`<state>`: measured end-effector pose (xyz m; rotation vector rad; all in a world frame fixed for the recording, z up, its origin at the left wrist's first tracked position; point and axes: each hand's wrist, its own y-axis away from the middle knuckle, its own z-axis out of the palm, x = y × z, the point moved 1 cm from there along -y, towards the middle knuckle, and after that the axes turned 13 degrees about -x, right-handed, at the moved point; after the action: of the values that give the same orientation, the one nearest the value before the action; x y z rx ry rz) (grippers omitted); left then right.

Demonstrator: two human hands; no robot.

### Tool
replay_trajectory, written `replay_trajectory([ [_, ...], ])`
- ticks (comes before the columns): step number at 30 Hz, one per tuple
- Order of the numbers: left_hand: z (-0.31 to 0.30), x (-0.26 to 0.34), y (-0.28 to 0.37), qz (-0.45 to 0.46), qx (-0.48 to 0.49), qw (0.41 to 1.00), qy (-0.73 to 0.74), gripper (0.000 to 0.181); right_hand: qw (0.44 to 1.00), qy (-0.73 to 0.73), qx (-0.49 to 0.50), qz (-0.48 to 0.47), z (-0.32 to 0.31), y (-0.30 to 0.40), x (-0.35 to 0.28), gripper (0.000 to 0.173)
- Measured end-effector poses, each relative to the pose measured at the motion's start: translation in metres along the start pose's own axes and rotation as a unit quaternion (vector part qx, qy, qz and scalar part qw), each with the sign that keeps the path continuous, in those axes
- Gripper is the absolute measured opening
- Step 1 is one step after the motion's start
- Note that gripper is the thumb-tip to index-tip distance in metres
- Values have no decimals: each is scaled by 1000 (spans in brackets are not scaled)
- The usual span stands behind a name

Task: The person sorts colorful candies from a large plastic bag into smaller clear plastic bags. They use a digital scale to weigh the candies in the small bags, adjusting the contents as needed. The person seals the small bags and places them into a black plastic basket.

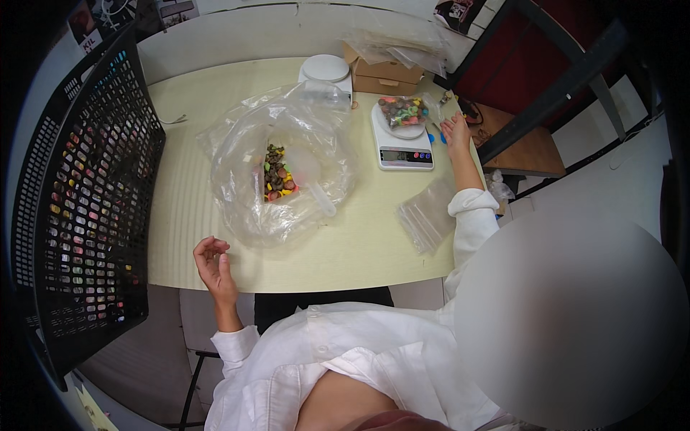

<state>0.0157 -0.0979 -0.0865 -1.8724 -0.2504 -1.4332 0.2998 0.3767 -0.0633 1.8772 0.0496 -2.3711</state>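
My left hand point(215, 268) is raised over the table's front left edge, fingers apart and slightly curled, with nothing in it. At the right edge my right hand point(455, 132) reaches beside a white digital kitchen scale point(386, 141); whether its fingers hold anything is not clear. On that scale's pan lies a clear plastic bag of colourful small pieces point(403, 112). A large open clear plastic bag point(242, 215) stands mid-table, with brown, yellow, red and green pieces point(277, 175) inside and a translucent plastic scoop point(322, 199) lying in its mouth. Empty clear bags point(427, 218) lie stacked in front of the scale.
A black plastic basket point(97, 204) with colourful packets stands at the left. A second white scale point(325, 70) is at the back, beside a cardboard box point(385, 78) topped with plastic bags point(399, 46). A wooden shelf point(531, 148) and dark metal frame are at the right.
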Motion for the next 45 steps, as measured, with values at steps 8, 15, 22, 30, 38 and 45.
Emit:
replay_trajectory([
  [8,-1,-1,0,-4,5,1000,3,31,989,102,-104,11,8,6,-3,32],
  [15,-2,-2,-1,-2,8,1000,4,31,941,143,-160,-261,39,73,-65,20],
  [22,35,58,-33,65,-32,996,60,44,836,328,-303,-318,94,231,-111,9],
  [30,59,71,-33,-8,-242,964,112,22,845,248,-401,-253,114,311,-49,17],
  [38,-52,64,-55,112,127,954,-248,10,761,595,-79,-246,17,273,-16,31],
  [45,-44,17,-69,67,66,891,-444,9,801,580,-51,-139,-4,275,3,31],
])
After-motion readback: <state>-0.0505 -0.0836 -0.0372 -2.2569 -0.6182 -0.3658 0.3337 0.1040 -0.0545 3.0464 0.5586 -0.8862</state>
